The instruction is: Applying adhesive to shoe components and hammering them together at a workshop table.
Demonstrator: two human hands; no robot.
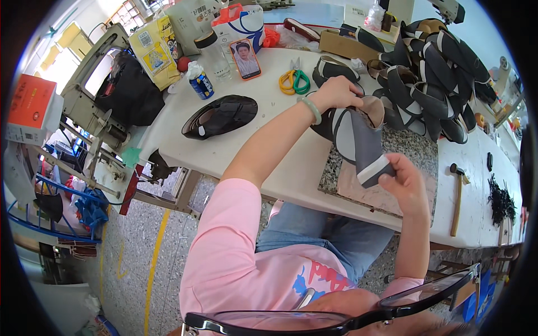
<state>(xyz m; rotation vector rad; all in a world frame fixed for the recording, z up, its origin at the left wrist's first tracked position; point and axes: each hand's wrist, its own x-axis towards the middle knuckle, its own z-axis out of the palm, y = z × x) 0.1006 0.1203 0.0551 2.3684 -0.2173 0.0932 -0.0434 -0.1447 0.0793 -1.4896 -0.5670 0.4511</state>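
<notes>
A grey shoe upper [366, 131] with a beige lining and a white panel hangs between my hands above a speckled stone slab [417, 145]. My left hand [339, 93], with a pale green bangle at the wrist, closes its fingers on the upper's far end. At the near end, my right hand [404, 182] pinches the tip beside a white strip [374, 169]. Another dark shoe upper [335, 68] lies just beyond my left hand. To the left on the white table is a glossy black shoe-shaped piece [219, 116].
Scissors [294, 78] with orange and green handles lie past my left forearm. A phone [245, 59], a blue can [200, 84] and a glass bottle [213, 55] stand at the back left. Piled shoe uppers [431, 78] fill the back right. A hammer [457, 196] lies to the right.
</notes>
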